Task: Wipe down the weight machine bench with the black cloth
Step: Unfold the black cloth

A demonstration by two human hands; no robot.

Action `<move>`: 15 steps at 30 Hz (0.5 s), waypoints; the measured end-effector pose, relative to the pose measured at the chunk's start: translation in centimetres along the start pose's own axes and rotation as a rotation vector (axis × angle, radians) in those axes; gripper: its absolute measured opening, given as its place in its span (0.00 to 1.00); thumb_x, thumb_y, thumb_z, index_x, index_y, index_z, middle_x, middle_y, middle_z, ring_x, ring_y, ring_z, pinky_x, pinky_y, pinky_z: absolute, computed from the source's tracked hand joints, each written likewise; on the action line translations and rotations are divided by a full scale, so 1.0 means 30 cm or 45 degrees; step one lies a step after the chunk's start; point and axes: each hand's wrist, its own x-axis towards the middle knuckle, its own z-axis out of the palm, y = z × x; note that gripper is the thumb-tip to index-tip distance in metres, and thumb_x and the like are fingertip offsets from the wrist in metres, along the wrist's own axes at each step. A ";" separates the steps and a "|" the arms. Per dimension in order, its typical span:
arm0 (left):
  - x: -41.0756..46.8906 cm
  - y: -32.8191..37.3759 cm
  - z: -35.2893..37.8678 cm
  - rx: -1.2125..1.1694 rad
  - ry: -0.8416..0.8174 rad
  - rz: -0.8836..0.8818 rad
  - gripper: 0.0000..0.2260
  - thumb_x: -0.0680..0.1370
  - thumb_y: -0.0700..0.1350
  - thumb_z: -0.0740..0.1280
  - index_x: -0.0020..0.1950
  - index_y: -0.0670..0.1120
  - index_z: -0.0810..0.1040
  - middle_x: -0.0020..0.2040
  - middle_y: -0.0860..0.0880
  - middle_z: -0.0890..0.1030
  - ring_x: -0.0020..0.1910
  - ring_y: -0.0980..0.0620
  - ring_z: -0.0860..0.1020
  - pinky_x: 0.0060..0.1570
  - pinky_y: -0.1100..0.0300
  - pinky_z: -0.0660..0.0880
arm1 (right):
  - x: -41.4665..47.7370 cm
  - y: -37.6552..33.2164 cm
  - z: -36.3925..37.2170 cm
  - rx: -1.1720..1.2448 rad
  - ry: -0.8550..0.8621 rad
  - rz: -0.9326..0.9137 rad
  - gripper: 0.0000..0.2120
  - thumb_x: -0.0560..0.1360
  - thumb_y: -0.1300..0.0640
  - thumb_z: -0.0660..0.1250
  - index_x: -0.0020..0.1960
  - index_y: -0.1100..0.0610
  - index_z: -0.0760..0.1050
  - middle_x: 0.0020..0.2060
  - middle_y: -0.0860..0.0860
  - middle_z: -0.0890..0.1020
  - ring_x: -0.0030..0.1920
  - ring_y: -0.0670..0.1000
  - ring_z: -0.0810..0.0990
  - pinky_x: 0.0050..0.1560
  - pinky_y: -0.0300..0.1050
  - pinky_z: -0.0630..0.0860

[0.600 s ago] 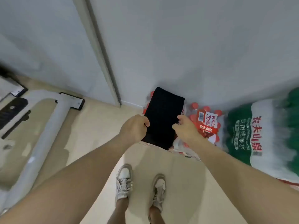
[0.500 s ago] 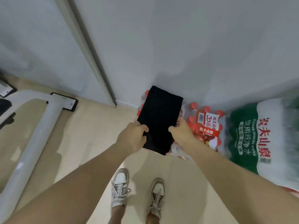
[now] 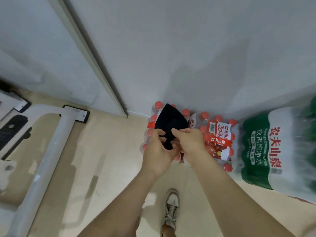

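Note:
The black cloth (image 3: 168, 124) is lifted off the red-capped bottle pack and bunched into a pointed fold. My left hand (image 3: 156, 151) grips its lower left edge and my right hand (image 3: 189, 142) pinches its lower right edge, the two hands close together in front of me. Part of the weight machine's white frame (image 3: 51, 147) runs across the floor at the left; its bench is not in view.
A shrink-wrapped pack of red-capped water bottles (image 3: 217, 139) lies against the white wall, with a green-labelled pack (image 3: 266, 147) to its right. A door frame (image 3: 95, 65) rises at the left. My shoe (image 3: 171, 209) stands on the beige floor below.
The cloth lay flat on the bottle pack with a hand at each side; now both hands have drawn together and gathered it up into a fold. The view has shifted slightly.

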 end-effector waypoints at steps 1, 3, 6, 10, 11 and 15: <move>-0.017 0.050 -0.015 -0.179 0.041 -0.083 0.17 0.70 0.45 0.74 0.53 0.50 0.69 0.45 0.48 0.81 0.41 0.49 0.81 0.37 0.63 0.75 | -0.036 -0.043 -0.008 -0.075 0.018 -0.051 0.12 0.75 0.60 0.69 0.34 0.62 0.78 0.35 0.63 0.83 0.32 0.59 0.82 0.40 0.55 0.82; -0.032 0.122 -0.040 -0.412 0.090 -0.212 0.13 0.67 0.44 0.70 0.51 0.49 0.75 0.45 0.44 0.84 0.45 0.44 0.83 0.44 0.54 0.79 | -0.096 -0.114 -0.010 -0.196 0.033 -0.128 0.14 0.76 0.57 0.68 0.34 0.61 0.79 0.36 0.62 0.84 0.39 0.62 0.85 0.43 0.58 0.83; -0.147 0.268 -0.118 -0.467 0.054 -0.194 0.11 0.72 0.38 0.64 0.52 0.43 0.80 0.45 0.43 0.85 0.44 0.46 0.84 0.40 0.58 0.78 | -0.251 -0.234 -0.062 -0.589 -0.048 -0.401 0.17 0.76 0.52 0.63 0.34 0.59 0.79 0.34 0.57 0.85 0.39 0.60 0.84 0.44 0.59 0.81; -0.335 0.454 -0.281 -0.602 0.142 -0.042 0.12 0.76 0.34 0.60 0.49 0.42 0.83 0.44 0.43 0.85 0.43 0.49 0.83 0.42 0.59 0.79 | -0.511 -0.397 -0.181 -1.214 -0.200 -0.706 0.13 0.79 0.51 0.59 0.49 0.54 0.80 0.45 0.51 0.83 0.49 0.54 0.81 0.51 0.48 0.77; -0.391 0.514 -0.334 -0.712 0.164 -0.022 0.12 0.78 0.35 0.61 0.49 0.44 0.83 0.45 0.44 0.86 0.44 0.49 0.83 0.44 0.57 0.79 | -0.596 -0.448 -0.215 -1.165 -0.226 -0.774 0.12 0.79 0.51 0.60 0.57 0.51 0.78 0.51 0.50 0.81 0.54 0.52 0.79 0.53 0.46 0.74; -0.587 0.733 -0.479 -1.083 0.073 0.038 0.09 0.81 0.42 0.62 0.52 0.42 0.81 0.43 0.46 0.85 0.40 0.51 0.84 0.37 0.59 0.79 | -0.872 -0.593 -0.286 -0.154 -0.778 -0.495 0.21 0.78 0.48 0.64 0.71 0.42 0.68 0.66 0.44 0.73 0.66 0.45 0.72 0.61 0.51 0.76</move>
